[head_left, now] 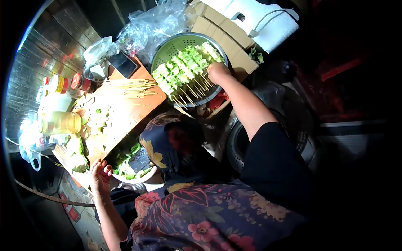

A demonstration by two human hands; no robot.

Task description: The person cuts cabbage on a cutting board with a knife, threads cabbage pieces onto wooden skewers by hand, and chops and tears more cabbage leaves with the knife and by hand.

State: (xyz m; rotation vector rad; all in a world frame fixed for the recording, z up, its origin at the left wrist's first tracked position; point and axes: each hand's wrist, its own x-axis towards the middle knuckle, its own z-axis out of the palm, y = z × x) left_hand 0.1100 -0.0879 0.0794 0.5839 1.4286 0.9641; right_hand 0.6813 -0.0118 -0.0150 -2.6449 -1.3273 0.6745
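Observation:
Threaded with pale green leafy pieces, several vegetable skewers (180, 71) lie side by side in a round metal colander (169, 47), their bare stick ends toward me. My right hand (218, 73) is closed at the right end of this row, apparently on a vegetable skewer; its fingertips are partly hidden. My left hand (101, 172) hangs by the near edge of the orange cutting board (125, 113), fingers loosely bent and apart, holding nothing. Bare wooden skewers (130, 87) lie in a bunch on the board. Chopped green scraps (98, 121) are scattered closer to my left hand.
Jars (81, 83) and a yellowish container (60, 122) line the board's left side, near a leafy vegetable (76, 154). A phone (123, 65) lies at the back. Below the board is a bowl of greens (125, 167). Cardboard (228, 42) and white foam (268, 25) stand behind the colander.

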